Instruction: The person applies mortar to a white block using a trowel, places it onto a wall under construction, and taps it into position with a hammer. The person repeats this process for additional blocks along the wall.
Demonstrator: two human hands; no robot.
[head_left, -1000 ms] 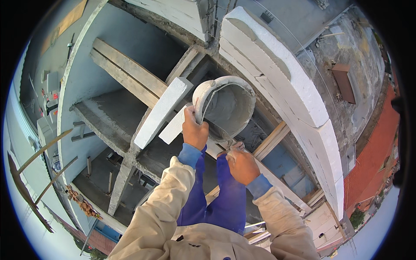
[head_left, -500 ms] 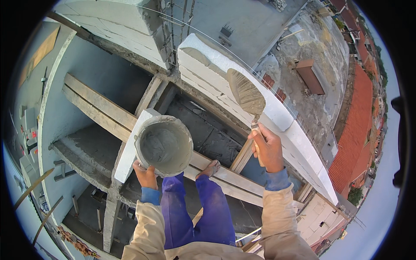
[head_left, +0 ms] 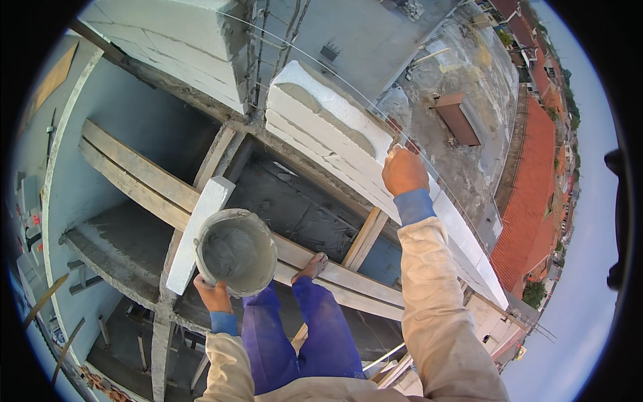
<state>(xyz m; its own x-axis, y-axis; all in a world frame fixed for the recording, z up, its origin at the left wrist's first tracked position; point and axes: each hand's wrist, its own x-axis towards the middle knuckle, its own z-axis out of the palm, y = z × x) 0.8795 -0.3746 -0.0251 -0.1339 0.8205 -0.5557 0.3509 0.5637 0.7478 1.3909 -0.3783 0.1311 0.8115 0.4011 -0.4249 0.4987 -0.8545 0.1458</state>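
Note:
My left hand (head_left: 213, 295) grips the near rim of a grey bucket (head_left: 268, 258) with wet mortar (head_left: 231, 249) inside. The bucket is tilted so its mouth faces up toward me. My right hand (head_left: 406, 171), closed around a trowel (head_left: 396, 141), is over the top of a white block wall (head_left: 321, 144). The hand hides most of the trowel, and its blade cannot be made out. Grey mortar (head_left: 351, 131) lies in a band along the wall's top, near the far end. A loose white block (head_left: 199, 234) rests just left of the bucket.
My foot (head_left: 313, 265) is on wooden planks (head_left: 348, 287) spanning deep openings between concrete beams. More planks (head_left: 137, 171) cross at left. A taut string (head_left: 335, 75) runs along the wall. Steel bars (head_left: 288, 33) rise at the far end. Red roofs (head_left: 529, 208) lie beyond.
My right hand has moved forward and turned over, bringing the trowel from raised above the wall down to its top. The bucket stays in my left hand, slightly lower in view.

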